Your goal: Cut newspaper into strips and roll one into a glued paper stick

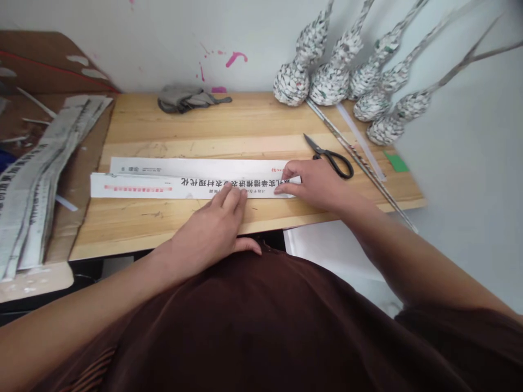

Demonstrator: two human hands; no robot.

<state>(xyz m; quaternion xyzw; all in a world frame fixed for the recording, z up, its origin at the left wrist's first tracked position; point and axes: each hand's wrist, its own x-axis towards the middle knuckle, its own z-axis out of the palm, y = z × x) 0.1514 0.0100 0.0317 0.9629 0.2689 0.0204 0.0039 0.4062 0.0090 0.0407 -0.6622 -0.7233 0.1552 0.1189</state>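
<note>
A long folded newspaper strip (139,186) with black and red print lies lengthwise across the wooden table. At its right end my right hand (314,183) pinches the paper between thumb and fingers. My left hand (208,226) presses its fingers flat on the near edge around the middle, thumb stretched out towards my body. Behind the front layer another white paper layer (196,163) shows along the far side. Scissors (327,154) with black handles lie just beyond my right hand, partly hidden by it.
Several woven paper gourd shapes (291,84) lean on the wall at the back right. A thin rod (355,155) lies across the table's right side. A grey cloth (183,99) rests at the back. Stacked newspaper strips (49,163) lie on cardboard at the left.
</note>
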